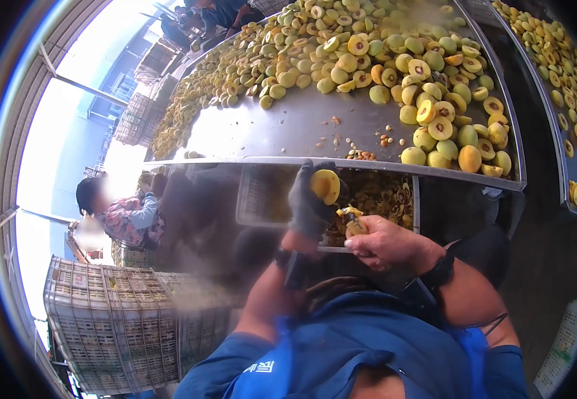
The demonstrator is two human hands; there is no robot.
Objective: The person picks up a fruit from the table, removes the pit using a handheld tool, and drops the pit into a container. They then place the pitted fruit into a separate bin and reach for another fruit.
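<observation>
My left hand [307,205] wears a grey glove, and its fingers are closed around a fruit half [326,187], which shows its yellow cut face just before the near edge of the counter [248,136]. My right hand [395,243] is bare; its fingers grip a small tool [357,228], with yellow pulp at the tip, near this half. Many fruit pieces [288,56] lie on the counter, far and right.
</observation>
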